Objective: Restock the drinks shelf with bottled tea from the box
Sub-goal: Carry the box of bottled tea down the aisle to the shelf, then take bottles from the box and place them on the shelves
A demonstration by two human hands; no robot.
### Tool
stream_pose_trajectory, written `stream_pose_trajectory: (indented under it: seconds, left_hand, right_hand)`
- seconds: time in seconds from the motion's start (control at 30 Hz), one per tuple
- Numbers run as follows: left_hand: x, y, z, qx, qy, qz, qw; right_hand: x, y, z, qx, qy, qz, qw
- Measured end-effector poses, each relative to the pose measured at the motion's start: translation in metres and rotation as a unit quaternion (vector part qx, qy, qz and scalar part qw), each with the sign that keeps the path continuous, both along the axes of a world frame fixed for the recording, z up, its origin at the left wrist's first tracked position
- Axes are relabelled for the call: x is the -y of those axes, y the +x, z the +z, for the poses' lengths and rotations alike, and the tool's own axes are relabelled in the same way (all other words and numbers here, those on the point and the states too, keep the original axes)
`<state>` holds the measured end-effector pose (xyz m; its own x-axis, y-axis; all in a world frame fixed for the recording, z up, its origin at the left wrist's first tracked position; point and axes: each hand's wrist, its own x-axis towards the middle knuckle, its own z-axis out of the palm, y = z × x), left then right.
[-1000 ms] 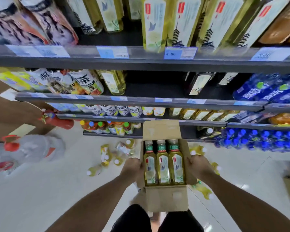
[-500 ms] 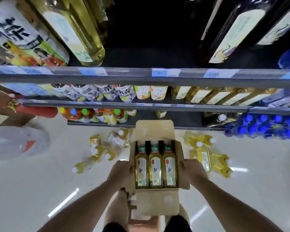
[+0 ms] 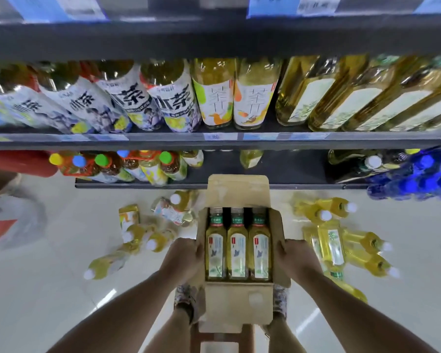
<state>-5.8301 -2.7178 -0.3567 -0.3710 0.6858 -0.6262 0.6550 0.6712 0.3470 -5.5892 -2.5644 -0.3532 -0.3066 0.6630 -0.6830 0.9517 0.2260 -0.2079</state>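
An open cardboard box [image 3: 236, 301] hangs in front of me above the floor, its flaps spread. Inside lie three bottles of yellow-green tea [image 3: 237, 248] side by side, green caps toward the shelves. My left hand [image 3: 183, 258] grips the box's left wall and my right hand [image 3: 297, 259] grips its right wall. The drinks shelf [image 3: 214, 142] ahead carries rows of tea bottles; the lowest shelf [image 3: 278, 171] has a bare dark stretch just beyond the box.
Loose yellow tea bottles lie on the pale floor to the left [image 3: 148, 235] and right [image 3: 341, 240] of the box. Blue-capped bottles [image 3: 418, 177] fill the lower right. A red object [image 3: 18, 163] and a blurred white bag [image 3: 10, 222] are at the left.
My view has dropped lower and closer to the shelves. The box, still held in both hands, has sunk toward the floor in front of the lowest shelf.
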Motion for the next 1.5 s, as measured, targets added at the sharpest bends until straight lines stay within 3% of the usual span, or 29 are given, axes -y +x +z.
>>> stream_pose_trajectory:
  seconds: [0.2,0.43,0.53,0.7,0.8,0.97,1.1,1.3,1.5]
  left_hand:
    - [-0.003,-0.008,-0.053,0.002,-0.004,0.054,0.999]
    - [-0.024,-0.025,-0.086,-0.002,-0.014,0.035,0.999]
    - [-0.033,-0.032,-0.085,-0.017,-0.025,0.031,0.999]
    - [-0.043,-0.027,-0.079,-0.042,-0.023,0.127,0.991]
    - [-0.044,-0.017,-0.057,-0.099,-0.012,0.165,0.981]
    - [-0.047,-0.003,-0.016,-0.17,0.047,-0.061,0.982]
    - [-0.058,0.004,-0.03,-0.171,0.092,-0.237,0.952]
    - [-0.077,-0.01,-0.119,-0.257,0.049,-0.283,0.923]
    - [-0.083,-0.02,-0.177,-0.309,0.184,-0.324,0.875]
  right_hand:
    - [-0.013,-0.01,-0.05,0.006,0.003,0.013,1.0]
    - [-0.035,-0.025,-0.088,-0.023,0.029,0.013,0.999]
    - [-0.05,-0.029,-0.091,-0.003,0.032,0.022,0.999]
    - [-0.059,-0.034,-0.08,0.056,0.036,-0.01,0.998]
    - [-0.056,-0.041,-0.055,0.083,0.071,-0.019,0.994]
    - [-0.034,-0.058,-0.011,-0.019,0.175,0.1,0.979]
    - [-0.024,-0.084,-0.025,-0.081,0.168,0.195,0.963]
    - [-0.023,-0.105,-0.119,-0.082,0.228,0.293,0.925]
    - [-0.025,-0.113,-0.191,-0.141,0.321,0.246,0.904]
